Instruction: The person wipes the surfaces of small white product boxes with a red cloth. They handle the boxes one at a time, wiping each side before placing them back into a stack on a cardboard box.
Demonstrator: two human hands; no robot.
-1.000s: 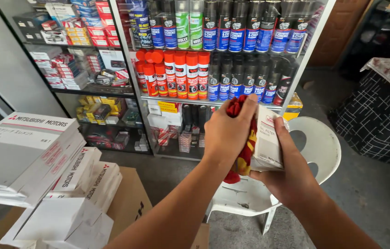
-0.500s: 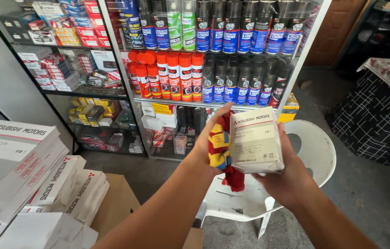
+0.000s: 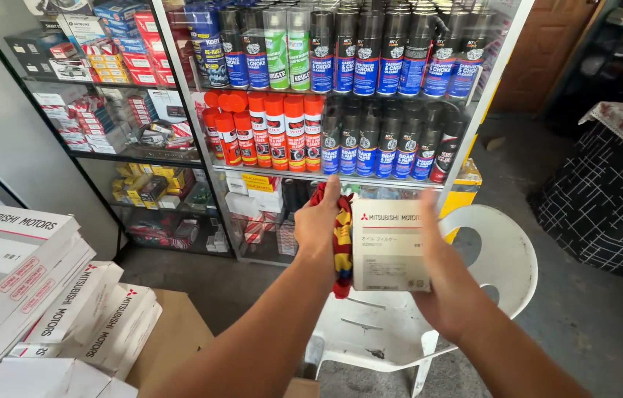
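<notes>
Right now your right hand (image 3: 450, 284) grips the small white box (image 3: 389, 245) from its right side, while your left hand (image 3: 320, 221) is closed on a red-and-yellow cloth (image 3: 342, 247), seemingly pressed against the box's left edge, above the white plastic chair (image 3: 499, 254).

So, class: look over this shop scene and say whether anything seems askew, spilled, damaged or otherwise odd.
Little stands out. The white boxes at lower left lie in a slanted, sliding pile rather than a square stack. The cans on the shelves stand upright in rows. The right hand holds a box that looks undamaged; the left hand presses a colourful cloth against it.
</notes>
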